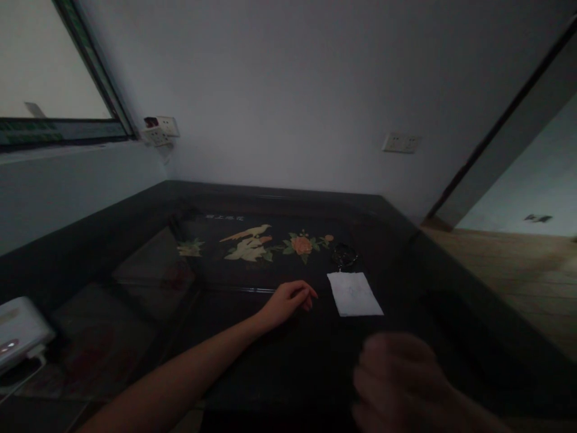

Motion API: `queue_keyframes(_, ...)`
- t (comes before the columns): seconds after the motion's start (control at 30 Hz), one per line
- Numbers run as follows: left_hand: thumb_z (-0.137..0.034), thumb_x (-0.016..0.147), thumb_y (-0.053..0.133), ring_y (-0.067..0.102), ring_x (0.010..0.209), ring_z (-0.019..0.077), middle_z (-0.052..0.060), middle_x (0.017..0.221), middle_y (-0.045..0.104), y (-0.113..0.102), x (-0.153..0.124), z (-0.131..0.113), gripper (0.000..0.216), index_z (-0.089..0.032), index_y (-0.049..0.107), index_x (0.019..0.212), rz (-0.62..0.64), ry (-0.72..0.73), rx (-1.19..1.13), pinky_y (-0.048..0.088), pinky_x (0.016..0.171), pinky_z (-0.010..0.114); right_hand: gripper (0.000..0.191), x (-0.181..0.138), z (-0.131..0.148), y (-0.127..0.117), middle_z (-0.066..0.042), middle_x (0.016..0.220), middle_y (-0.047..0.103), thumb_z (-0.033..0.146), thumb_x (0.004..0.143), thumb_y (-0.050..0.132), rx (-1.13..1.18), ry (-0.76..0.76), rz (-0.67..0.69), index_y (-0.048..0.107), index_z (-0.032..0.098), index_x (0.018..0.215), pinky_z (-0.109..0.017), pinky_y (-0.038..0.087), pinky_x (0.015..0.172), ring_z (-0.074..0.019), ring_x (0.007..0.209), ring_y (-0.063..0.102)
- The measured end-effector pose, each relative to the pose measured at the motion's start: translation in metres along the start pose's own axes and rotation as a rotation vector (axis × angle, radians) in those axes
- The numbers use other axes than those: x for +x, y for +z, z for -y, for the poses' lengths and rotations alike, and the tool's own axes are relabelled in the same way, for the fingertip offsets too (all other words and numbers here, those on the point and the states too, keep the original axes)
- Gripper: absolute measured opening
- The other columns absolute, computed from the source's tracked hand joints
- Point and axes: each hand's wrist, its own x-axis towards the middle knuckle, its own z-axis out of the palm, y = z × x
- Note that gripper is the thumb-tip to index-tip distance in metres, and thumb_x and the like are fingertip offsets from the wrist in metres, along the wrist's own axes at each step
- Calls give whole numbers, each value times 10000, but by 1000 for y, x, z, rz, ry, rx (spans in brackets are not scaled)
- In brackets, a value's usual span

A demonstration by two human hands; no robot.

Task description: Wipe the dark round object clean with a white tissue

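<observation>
In dim light, a dark, glossy table [270, 379] against a pale wall [279, 90]; across its far part, decorative birds [247, 245], a pinkish flower [301, 244] and small characters [224, 218]; toward the right side, flat on the table, a white sheet [354, 294], with a dark coil [344, 255] at its far edge; just left of the sheet, the left hand [291, 297], released, loosely curled on the table; nearer the camera, the right hand [392, 373], blurred, fingers folded in; cannot tell whether clenched or grasping; at the left edge, a white device [22, 331] with a cable [41, 359]; on the wall, sockets [402, 142]; upper left, a window frame [67, 131]; far right, beyond the table, a tan floor [532, 270].
</observation>
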Motion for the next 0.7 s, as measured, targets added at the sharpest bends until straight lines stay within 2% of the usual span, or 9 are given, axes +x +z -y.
queue_keyframes(0.07, -389, 889, 452, 569, 644, 121, 12, 690, 597, 0, 0, 0, 312, -132, 630, 900, 0, 7, 12, 437, 646, 240, 101, 12, -31, 7, 20, 712, 642, 236, 875, 565, -57, -147, 39, 600, 291, 952, -300, 499, 559, -143, 597, 583)
queue_keyframes(0.13, -372, 893, 445, 570, 646, 122, 10, 686, 596, 0, 1, -1, 301, -133, 627, 900, -3, 10, 34, 436, 654, 242, 129, 17, -65, 17, 11, 642, 579, 208, 927, 440, -90, -165, -161, 552, 243, 871, -279, 451, 516, -133, 549, 544)
queue_keyframes(0.2, -361, 900, 430, 571, 649, 123, 11, 689, 596, 0, 0, -1, 300, -132, 623, 903, -1, 12, 64, 435, 659, 243, 235, 15, -97, 25, 19, 592, 495, 226, 954, 373, -128, 104, -332, 499, 222, 755, -266, 413, 513, -124, 530, 498)
queue_keyframes(0.27, -352, 911, 403, 574, 655, 126, 17, 704, 601, 1, -1, -2, 307, -134, 619, 921, 11, 15, 112, 440, 661, 248, 334, 9, -121, 27, 23, 563, 456, 305, 964, 356, -103, 364, -341, 461, 210, 663, -254, 377, 496, -112, 500, 453)
queue_keyframes(0.37, -307, 913, 395, 589, 741, 148, 40, 783, 623, 4, -6, -7, 278, -155, 627, 926, 20, 81, 308, 458, 716, 274, 427, 3, -145, 17, 32, 507, 409, 437, 923, 429, -94, 590, -394, 448, 202, 567, -245, 330, 454, -107, 464, 401)
queue_keyframes(0.43, -256, 899, 423, 589, 889, 171, 64, 926, 636, 7, -11, -12, 230, -178, 634, 945, 39, 195, 465, 459, 819, 304, 365, 1, -159, 9, 31, 549, 445, 459, 878, 505, -90, 668, -461, 486, 201, 620, -245, 372, 487, -114, 503, 441)
queue_keyframes(0.5, -215, 877, 461, 545, 1070, 193, 82, 1129, 606, 11, -14, -16, 221, -203, 622, 1027, 88, 315, 579, 427, 937, 342, 263, -1, -174, 4, 5, 709, 532, 455, 791, 618, -102, 679, -532, 549, 204, 822, -266, 444, 567, -140, 626, 522)
queue_keyframes(0.6, -227, 859, 514, 414, 1277, 228, 94, 1386, 466, 16, -17, -19, 370, -232, 527, 1229, 200, 408, 706, 344, 1054, 420, 385, -10, -199, 4, -25, 830, 547, 470, 737, 649, -91, 750, -517, 537, 211, 999, -325, 498, 667, -182, 766, 564)
queue_keyframes(0.7, -288, 858, 539, 316, 1361, 257, 95, 1484, 349, 18, -17, -16, 517, -256, 404, 1356, 305, 433, 817, 246, 1108, 494, 505, -25, -222, 9, -66, 915, 569, 496, 683, 668, -65, 844, -414, 529, 196, 1065, -401, 506, 762, -217, 835, 583)
